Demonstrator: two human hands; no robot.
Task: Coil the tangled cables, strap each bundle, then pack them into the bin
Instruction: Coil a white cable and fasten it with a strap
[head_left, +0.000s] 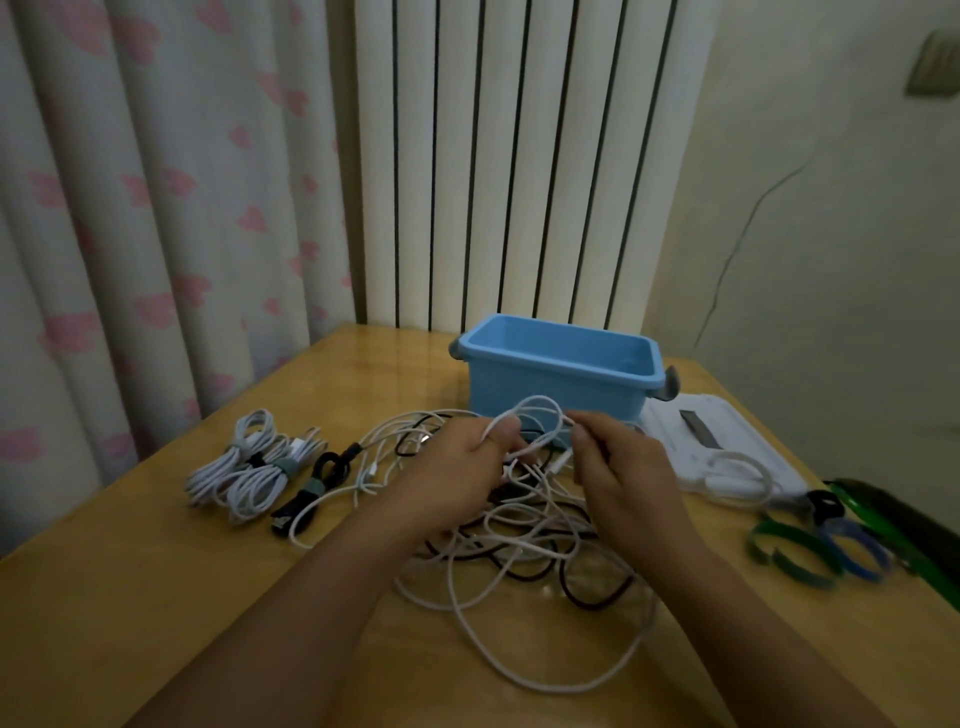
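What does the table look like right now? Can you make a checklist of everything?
Surface: wooden table, glossy.
Job's things: blue bin, nothing seen inside; three strapped bundles at left; loose straps at right.
Clutter: white lid beside the bin, a white cable on it.
Hands: left hand and right hand both grip a white cable loop.
Cables: tangled pile, white and black.
Surroundings: curtain, radiator, wall.

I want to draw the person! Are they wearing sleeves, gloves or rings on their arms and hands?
No. Both forearms are bare as far as the picture shows. The left hand and the right hand have no gloves, and no watch, bracelet or ring shows.
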